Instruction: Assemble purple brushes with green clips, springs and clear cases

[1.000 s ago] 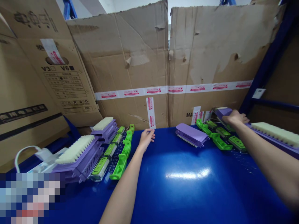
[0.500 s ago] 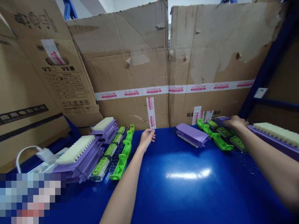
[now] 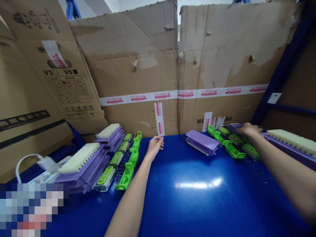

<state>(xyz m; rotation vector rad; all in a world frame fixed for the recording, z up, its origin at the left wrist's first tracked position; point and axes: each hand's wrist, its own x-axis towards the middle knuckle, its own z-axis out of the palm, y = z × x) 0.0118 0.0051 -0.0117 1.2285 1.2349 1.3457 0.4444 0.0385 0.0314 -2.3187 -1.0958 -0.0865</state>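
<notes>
My left hand point(image 3: 154, 145) rests on the blue table point(image 3: 187, 194) near the back middle, fingers loosely curled, holding nothing I can make out. It lies just right of a row of green clips point(image 3: 130, 162). My right hand point(image 3: 248, 129) reaches to the back right and lies over a purple brush part point(image 3: 233, 126) set down among green pieces point(image 3: 233, 149); its fingers curl over that part. A purple brush point(image 3: 202, 142) lies bristles down between my hands.
Purple brushes with white bristles point(image 3: 82, 161) are stacked at the left, another long one point(image 3: 291, 141) at the far right. Torn cardboard boxes point(image 3: 172, 72) wall the back and left. A white cable point(image 3: 27, 161) lies far left. A blue rack post point(image 3: 281, 69) stands at right.
My right hand has lowered the purple brush part from a raised tilt down onto the green pieces. My left hand has stayed in place.
</notes>
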